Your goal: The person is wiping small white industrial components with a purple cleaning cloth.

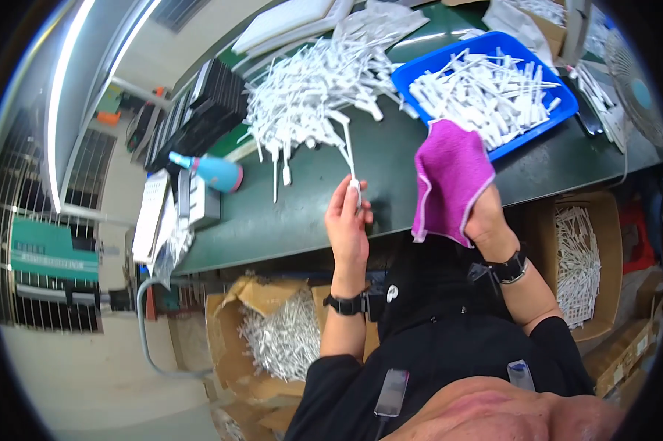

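White stick: one thin white piece with a thicker end (351, 158) is standing out from the fingertips over the front part of the table, between the loose heap and the person.
Left hand: this hand (348, 220) is pinching the thicker end between thumb and fingers.
Magenta cloth: the cloth (453, 176) is hanging beside the blue tray, apart from the stick, so I judge that no wiping is happening at this moment.
Right hand: this hand (486, 217) is grasping the cloth by its lower right part; most of its fingers are hiding behind the fabric.
Loose heap: many similar white pieces (313, 88) are lying in a tangle on the green table (272, 228); probably much handling is remaining.
Blue tray: the tray (535, 135) is holding a large quantity of white pieces; whether these are finished or waiting, I cannot tell.
Cardboard boxes: the left box (225, 353) and the right box (607, 250) are containing more white pieces below the table, their stage also not showing.
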{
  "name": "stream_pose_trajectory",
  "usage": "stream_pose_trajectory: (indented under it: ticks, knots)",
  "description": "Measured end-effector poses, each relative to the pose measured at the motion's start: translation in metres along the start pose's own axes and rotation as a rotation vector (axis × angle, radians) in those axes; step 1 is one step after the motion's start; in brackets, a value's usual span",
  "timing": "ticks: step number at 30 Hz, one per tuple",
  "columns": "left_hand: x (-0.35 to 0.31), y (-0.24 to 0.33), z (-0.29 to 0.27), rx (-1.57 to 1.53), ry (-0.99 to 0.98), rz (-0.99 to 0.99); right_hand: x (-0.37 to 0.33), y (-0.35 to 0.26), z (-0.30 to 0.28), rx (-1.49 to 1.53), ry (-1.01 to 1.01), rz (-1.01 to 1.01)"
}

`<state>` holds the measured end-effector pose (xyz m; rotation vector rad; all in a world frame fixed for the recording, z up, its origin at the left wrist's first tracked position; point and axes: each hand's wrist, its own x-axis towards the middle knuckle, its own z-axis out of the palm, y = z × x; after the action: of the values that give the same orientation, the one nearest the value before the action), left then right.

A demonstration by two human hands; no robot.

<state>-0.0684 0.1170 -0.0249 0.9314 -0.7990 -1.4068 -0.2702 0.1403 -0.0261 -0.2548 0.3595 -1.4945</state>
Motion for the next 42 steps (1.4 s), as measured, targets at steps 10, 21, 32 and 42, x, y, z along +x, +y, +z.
stream_pose_trajectory:
  ticks: [10, 21, 32, 42]
  knots:
    - [-0.055, -0.013, 0.047, 0.144, -0.381, -0.397, 0.039, 0.014, -0.020, 0.039, -0.221, 0.047]
    - [-0.014, -0.049, 0.055, 0.880, -0.039, 0.675, 0.022, 0.034, 0.008, -0.352, 0.117, -0.148]
    - [0.022, 0.013, 0.050, 0.562, -0.192, 0.251, 0.019, 0.039, -0.033, -0.746, -0.439, 0.104]
    - [0.084, 0.014, 0.114, 0.302, -0.105, 0.360, 0.000, -0.001, -0.042, -0.319, -0.155, 0.389]
